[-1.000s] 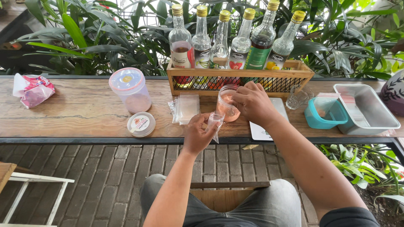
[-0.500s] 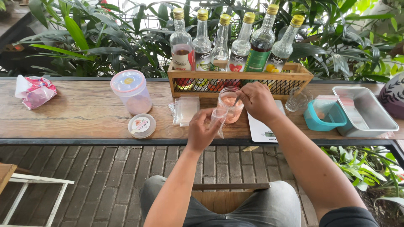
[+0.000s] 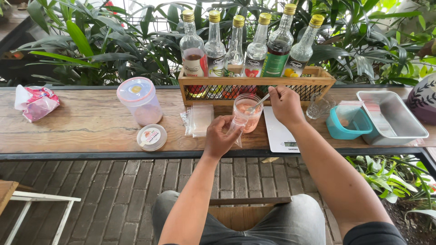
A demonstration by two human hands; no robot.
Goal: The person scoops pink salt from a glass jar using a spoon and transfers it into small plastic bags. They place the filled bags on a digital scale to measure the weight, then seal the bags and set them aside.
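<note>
My left hand (image 3: 220, 136) holds a small clear plastic bag (image 3: 235, 127) open, right against a clear jar of pink powder (image 3: 247, 112) on the wooden table (image 3: 81, 122). My right hand (image 3: 284, 103) grips a metal spoon (image 3: 259, 103) whose bowl dips into the jar's mouth. A white digital scale (image 3: 278, 134) lies just right of the jar, partly under my right wrist. A stack of empty clear bags (image 3: 198, 119) lies left of the jar.
A wooden crate (image 3: 256, 82) of several syrup bottles stands behind the jar. A lidded tub of pink powder (image 3: 140, 100), a round lid (image 3: 152, 136) and a pink bag (image 3: 36, 102) sit left. A glass (image 3: 320, 107), teal container (image 3: 347, 124) and metal tray (image 3: 393, 119) sit right.
My right hand has lifted off the jar's rim and moved right, so the spoon now shows in the jar. My left hand has raised the small bag closer to the jar.
</note>
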